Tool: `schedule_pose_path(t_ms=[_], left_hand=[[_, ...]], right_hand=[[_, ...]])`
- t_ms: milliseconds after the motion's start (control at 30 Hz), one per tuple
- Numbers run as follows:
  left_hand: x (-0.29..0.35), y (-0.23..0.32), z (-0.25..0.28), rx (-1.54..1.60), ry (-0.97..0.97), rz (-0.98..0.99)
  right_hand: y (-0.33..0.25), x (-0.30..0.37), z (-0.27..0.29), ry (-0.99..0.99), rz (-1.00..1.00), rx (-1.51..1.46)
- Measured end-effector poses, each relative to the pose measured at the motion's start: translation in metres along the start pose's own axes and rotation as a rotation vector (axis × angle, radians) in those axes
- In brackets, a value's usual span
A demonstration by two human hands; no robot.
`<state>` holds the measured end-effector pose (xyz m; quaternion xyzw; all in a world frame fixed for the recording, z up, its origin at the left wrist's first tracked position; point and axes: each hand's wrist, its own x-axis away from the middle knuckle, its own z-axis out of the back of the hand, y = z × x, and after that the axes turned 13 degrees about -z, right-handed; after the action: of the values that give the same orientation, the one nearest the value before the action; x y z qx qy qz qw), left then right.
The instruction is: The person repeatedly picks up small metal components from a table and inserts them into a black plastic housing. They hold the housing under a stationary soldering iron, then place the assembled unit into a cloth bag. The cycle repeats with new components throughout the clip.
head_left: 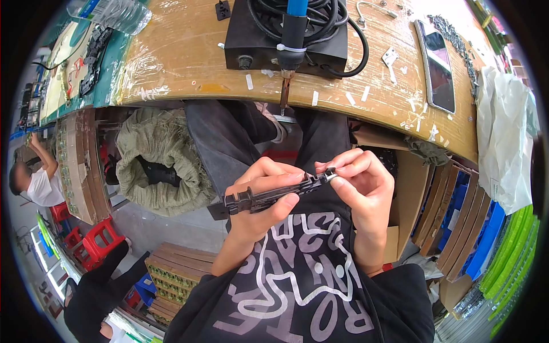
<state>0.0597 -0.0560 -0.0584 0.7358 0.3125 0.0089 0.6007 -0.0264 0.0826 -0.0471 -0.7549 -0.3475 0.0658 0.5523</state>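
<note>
Right at the centre of the view, a long black plastic part point(274, 194) lies between both hands, held above the person's lap and well short of the workbench edge. It runs from about 8 o'clock up to 2 o'clock, with a blocky, notched end at its lower left and a slimmer end at its upper right. The left hand point(260, 197) is wrapped around the lower and middle stretch of the part, fingers curled over the top and thumb pressed underneath. The right hand point(363, 180) pinches the upper right tip between thumb and forefinger, the other fingers folded loosely behind; whether a small separate piece sits in that pinch is too small to tell.

Below the hands, at 6 o'clock, a black shirt with a pale looping print point(297, 280) fills the lower frame. At 12 o'clock the wooden workbench point(189, 57), taped and scuffed, curves across the top. On it stands a black box point(263, 43) with coiled black cable point(337, 34) heaped on top, and a soldering iron with a blue grip point(293, 34) hangs over the bench edge, tip downward. Toward 1 o'clock a dark phone point(437, 63) lies flat on the bench. At 9 o'clock an olive woven sack point(160, 160) gapes open under the bench, and at 8 o'clock a red plastic stool point(100, 240) stands on the floor. Far at 9 o'clock, another person in a white top point(40, 186) sits apart.
</note>
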Motion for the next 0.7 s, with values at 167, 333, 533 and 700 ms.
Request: schedule_pose_path(t_ms=[167,333,533,700], left_hand=[[0.001,0.001,-0.001,-0.015,-0.019,-0.029],[0.001,-0.004,0.009,0.045,-0.134,-0.106],[-0.005,0.006,0.014,0.365,0.066,0.459],[0.008,-0.018,0.031,0.497,0.01,0.873]], right_hand=[[-0.001,0.0,-0.003,0.003,-0.011,-0.045],[-0.008,0.002,0.0,-0.088,-0.079,0.181],[0.003,-0.009,0.008,-0.056,0.108,0.113],[0.015,-0.026,0.008,-0.217,0.187,0.43]])
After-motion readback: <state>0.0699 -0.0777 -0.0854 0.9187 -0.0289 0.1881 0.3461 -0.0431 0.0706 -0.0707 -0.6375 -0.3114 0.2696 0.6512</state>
